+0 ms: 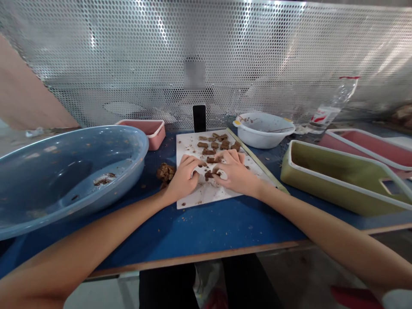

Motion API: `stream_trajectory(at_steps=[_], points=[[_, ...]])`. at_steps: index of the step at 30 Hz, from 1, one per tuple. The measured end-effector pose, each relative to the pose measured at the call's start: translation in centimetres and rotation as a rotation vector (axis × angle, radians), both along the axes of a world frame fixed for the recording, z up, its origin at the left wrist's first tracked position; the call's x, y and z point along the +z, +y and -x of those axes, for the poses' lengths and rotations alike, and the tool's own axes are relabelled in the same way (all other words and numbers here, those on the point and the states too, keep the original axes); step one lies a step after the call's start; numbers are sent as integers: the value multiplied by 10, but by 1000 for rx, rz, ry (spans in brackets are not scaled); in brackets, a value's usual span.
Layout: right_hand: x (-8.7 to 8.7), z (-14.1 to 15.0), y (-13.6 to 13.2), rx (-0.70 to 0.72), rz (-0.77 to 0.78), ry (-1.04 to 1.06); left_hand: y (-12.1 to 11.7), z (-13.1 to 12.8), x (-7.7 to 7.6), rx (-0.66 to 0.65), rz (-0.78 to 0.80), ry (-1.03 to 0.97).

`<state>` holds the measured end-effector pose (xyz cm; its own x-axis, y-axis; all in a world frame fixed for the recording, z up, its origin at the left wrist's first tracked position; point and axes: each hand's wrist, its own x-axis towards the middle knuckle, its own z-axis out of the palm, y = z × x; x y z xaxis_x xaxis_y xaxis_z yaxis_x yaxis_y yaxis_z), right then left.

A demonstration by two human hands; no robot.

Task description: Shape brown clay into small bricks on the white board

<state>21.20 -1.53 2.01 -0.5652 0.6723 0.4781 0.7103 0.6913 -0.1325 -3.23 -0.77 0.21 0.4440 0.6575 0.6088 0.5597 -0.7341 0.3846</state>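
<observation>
On a white board [193, 195] lie several small brown blocks [214, 145] in rough rows, with crumbs scattered around them. My right hand [236, 174] is over the board, its thumb and forefinger closed on a dark brown piece [209, 175]. My left hand [184, 178] is at the board's left side, fingers bent forward and thumb apart, with nothing visible between them. Its fingertips are close to the same piece. A heap of brown lumps [165, 172] sits left of the board, beside my left wrist. A yellowish strip [254, 156] runs along the board's right edge.
A large blue basin [138, 161] stands at left, with a pink bin [157, 136] behind it. At right are a white basin [265, 139], a green bin [317, 182], another pink bin [341, 139] and a plastic bottle [328, 113]. A phone [199, 118] leans against the perforated metal panel [141, 64].
</observation>
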Motion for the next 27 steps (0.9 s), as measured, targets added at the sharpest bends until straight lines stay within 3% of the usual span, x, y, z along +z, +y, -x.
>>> stream_trajectory(at_steps=[4,6,12,20,27], points=[[8,-4,2,45,319,12,0,0,-1,-4,-30,-18],[9,-4,3,62,360,-31,0,0,-1,-6,-35,-25],[9,-7,-6,30,161,12,-1,1,-1,28,-66,-64],[1,-13,-42,66,-188,-263,-4,1,0,38,-45,-27],[-7,-3,-49,74,-195,-324,-4,0,1,27,-60,-38]])
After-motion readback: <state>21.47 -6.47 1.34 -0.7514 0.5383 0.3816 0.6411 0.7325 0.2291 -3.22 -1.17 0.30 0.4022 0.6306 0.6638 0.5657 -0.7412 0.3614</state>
